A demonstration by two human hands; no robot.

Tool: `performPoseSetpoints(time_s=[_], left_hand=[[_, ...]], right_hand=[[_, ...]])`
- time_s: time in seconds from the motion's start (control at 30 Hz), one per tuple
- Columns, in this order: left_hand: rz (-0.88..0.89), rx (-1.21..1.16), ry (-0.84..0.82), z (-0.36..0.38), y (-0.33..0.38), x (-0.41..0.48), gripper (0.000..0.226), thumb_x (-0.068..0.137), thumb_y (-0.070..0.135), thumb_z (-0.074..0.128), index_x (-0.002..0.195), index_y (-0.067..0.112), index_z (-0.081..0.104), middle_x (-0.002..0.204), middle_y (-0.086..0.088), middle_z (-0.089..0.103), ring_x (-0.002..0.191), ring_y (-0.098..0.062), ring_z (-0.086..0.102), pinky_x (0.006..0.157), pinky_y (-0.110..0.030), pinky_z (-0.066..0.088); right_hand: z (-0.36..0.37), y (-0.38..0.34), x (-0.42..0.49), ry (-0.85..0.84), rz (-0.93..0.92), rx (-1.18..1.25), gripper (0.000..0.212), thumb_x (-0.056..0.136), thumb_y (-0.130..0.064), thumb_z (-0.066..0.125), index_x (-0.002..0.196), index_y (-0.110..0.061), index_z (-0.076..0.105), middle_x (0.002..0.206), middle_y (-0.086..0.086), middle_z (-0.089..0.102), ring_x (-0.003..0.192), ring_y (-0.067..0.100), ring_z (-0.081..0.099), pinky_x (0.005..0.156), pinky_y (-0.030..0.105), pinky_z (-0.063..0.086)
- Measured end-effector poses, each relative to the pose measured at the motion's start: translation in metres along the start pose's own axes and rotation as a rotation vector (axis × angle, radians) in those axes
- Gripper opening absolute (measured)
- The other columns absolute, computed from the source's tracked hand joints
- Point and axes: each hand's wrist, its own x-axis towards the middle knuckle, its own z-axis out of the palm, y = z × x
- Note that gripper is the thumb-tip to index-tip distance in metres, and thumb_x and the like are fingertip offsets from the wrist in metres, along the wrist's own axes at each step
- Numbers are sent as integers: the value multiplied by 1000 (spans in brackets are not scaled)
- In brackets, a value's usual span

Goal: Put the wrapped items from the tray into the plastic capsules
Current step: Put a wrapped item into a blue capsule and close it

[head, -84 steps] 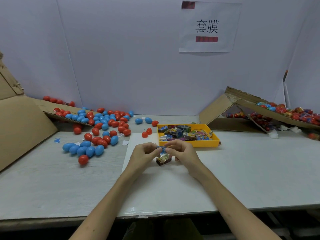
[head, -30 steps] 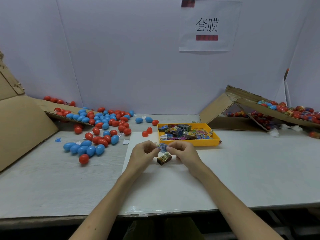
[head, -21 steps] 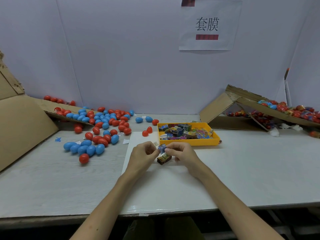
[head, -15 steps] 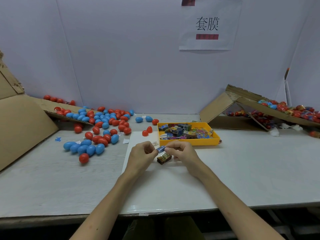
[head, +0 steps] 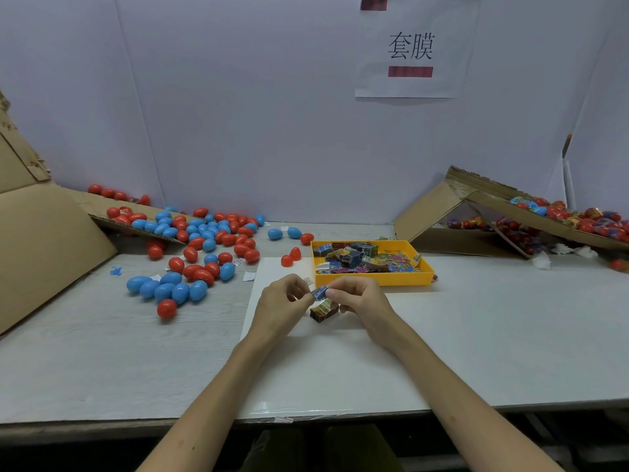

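The right hand (head: 360,299) and the left hand (head: 282,303) meet over the middle of the bench (head: 510,318), each pinching an end of a small blue wrapped item (head: 320,292) between thumb and fingertips. A second wrapped item (head: 323,310) lies on the white sheet (head: 306,362) just beneath. The yellow tray (head: 371,279) sits just behind the hands. Red and blue capsules (head: 190,267) spread toward the bench's back-left corner.

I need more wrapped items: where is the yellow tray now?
In the head view, the yellow tray sits on the table just right of centre, behind the right hand, with red capsules at its left.
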Motion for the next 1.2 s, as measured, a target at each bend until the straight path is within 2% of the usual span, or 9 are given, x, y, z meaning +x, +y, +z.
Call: performPoseSetpoints(time_s=[0.1,0.2,0.3,0.37,0.63,0.77,0.93,1.07,1.2], left_hand=[[9,17,100,-6,-5,4,12,89,21,70,99,23,63,97,4,67,89,-11,62,69,-18,46],[-38,210,373,-19,-14,9,30,90,23,69,118,17,64,123,-4,61,113,-21,54,95,-38,49],[-209,341,582,-42,-25,10,51,87,22,70,135,14,55,142,-12,48,130,-32,42,103,-51,41],[-353,351,581,-57,-35,9,58,87,20,69,141,17,49,151,-12,39,138,-33,33,106,-53,35],[-433,373,498,-58,-46,11,43,90,5,61,131,19,61,125,-12,60,123,-32,46,100,-45,37],[-282,59,504,-52,-37,10,33,93,8,63,125,12,66,118,-12,67,101,-21,58,87,-32,48],[-118,-380,196,-32,-9,7,10,96,21,61,101,19,70,89,1,73,79,-10,60,69,-26,44],[-222,-817,-83,-32,-4,7,18,96,16,60,111,19,69,109,-6,72,99,-19,64,75,-26,51],[-275,-1081,-162,-34,-6,9,42,81,9,70,122,12,61,115,-16,70,104,-32,71,82,-32,60]], right_hand=[[1,-1,0,21,28,9,7,90,-6,67,88,-9,73,73,-2,71,63,9,60,57,18,45],[0,-1,1,48,54,10,7,90,-8,67,88,-12,73,74,-1,71,61,8,60,56,20,45],[-1,-1,1,49,57,0,10,91,-10,67,86,-16,74,73,-3,72,61,9,61,55,20,46],[-1,-1,1,48,63,-4,10,91,-10,67,87,-17,74,73,-4,72,61,9,61,55,20,47],[-1,-2,1,48,90,9,9,89,-10,69,84,-16,74,72,-3,71,58,10,59,52,18,45],[-1,-3,0,42,98,26,8,89,-11,69,86,-15,75,72,-2,71,58,11,59,51,18,44],[-1,-4,0,99,92,88,19,89,-8,67,94,-24,74,78,-7,73,56,13,60,54,21,44],[-2,-6,1,124,110,128,22,90,-9,66,94,-28,76,83,-8,74,60,15,63,57,24,44],[-2,-6,0,107,118,155,22,88,-10,66,93,-28,78,87,-4,75,63,14,64,57,23,45]])
